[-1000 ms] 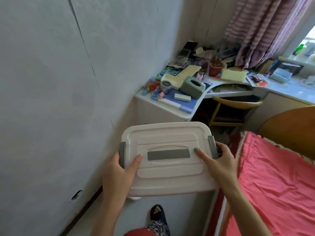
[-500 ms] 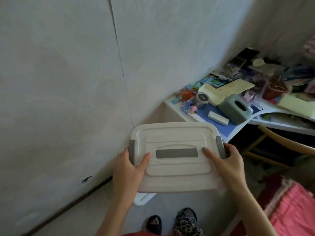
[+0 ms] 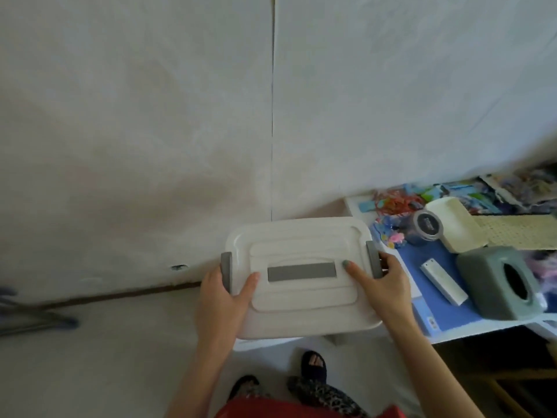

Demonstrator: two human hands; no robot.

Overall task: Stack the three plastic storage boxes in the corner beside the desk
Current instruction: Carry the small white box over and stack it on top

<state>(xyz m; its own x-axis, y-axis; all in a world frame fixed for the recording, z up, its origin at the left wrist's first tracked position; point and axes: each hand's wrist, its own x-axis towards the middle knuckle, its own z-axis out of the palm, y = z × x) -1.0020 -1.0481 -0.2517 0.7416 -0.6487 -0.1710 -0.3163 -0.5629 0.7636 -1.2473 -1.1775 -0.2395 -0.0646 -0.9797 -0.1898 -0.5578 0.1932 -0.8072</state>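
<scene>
Gripping smooth white rounded-rectangular storage box (image 3: 301, 279), left hand (image 3: 223, 300), right hand (image 3: 382, 285)

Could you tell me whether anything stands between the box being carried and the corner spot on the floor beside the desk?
Nothing visible blocks it. Both the left hand and right hand grip the white storage box above another white box, only its edge showing beneath, beside the desk. The floor directly under it is hidden.

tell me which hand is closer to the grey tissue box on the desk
Right. The right hand grips the storage box on the side toward the tissue box; the left hand grips the far side.
</scene>
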